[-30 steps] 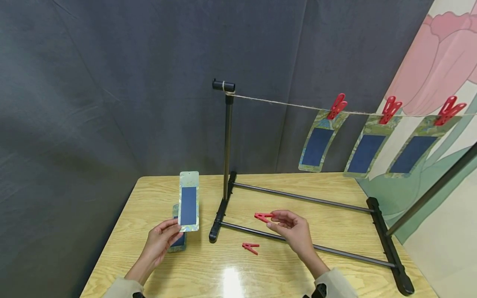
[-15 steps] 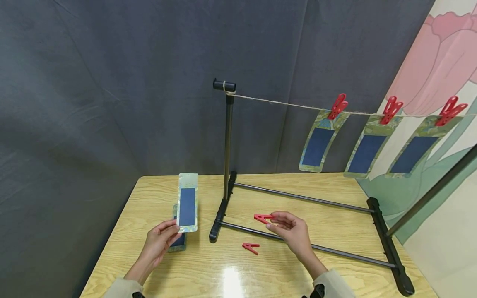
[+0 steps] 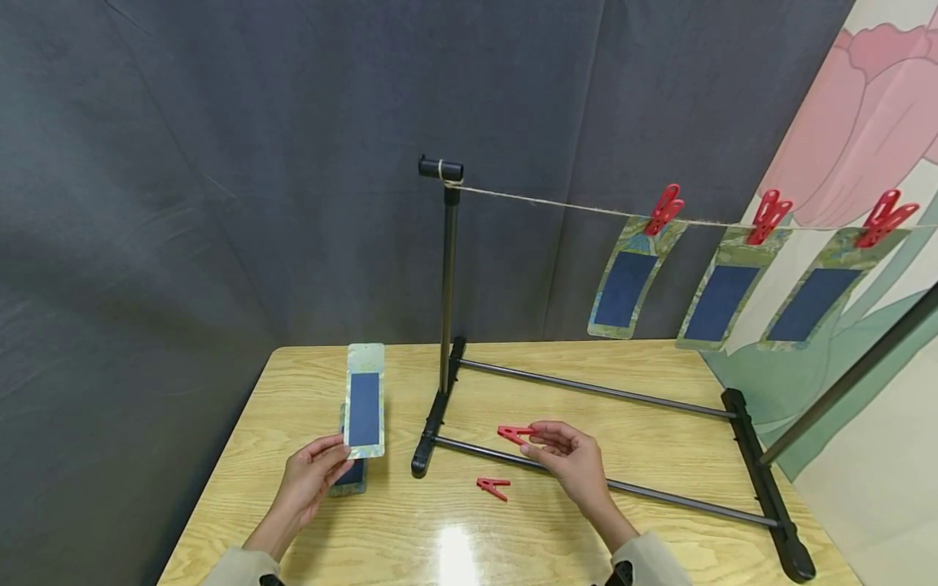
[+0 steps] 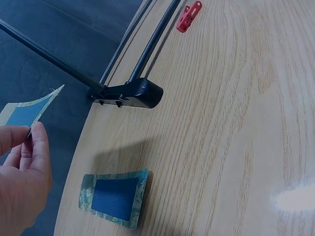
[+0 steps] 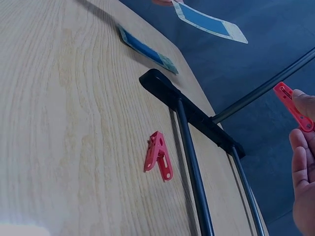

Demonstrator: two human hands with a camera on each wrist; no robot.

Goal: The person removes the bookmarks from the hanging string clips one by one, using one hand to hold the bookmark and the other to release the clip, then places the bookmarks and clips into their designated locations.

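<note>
My left hand (image 3: 311,474) pinches the lower edge of a narrow card bookmark (image 3: 364,407), blue-panelled with a patterned border, raised above the table. Below it another bookmark (image 4: 115,196) lies flat on the wood, partly covered in the head view. Between thumb and fingers of my right hand (image 3: 575,464) is a red clothespin (image 5: 290,103), held over the stand's near rail. A second red clothespin (image 5: 158,155) lies on the table. Three bookmarks hang at the right from a string (image 3: 542,200), each under a red clothespin (image 3: 663,210).
A black stand (image 3: 432,431) with two low rails (image 3: 689,506) and an upright post (image 3: 449,285) at each end carries the string. The wooden table (image 3: 410,529) ends at a dark curtain (image 3: 293,203) behind. A painted floral panel (image 3: 865,122) covers the right side.
The left hand with its bookmark has drifted slightly left and down. My right hand and its clothespin have sunk a little. Hanging bookmarks and the loose clothespin look unchanged.
</note>
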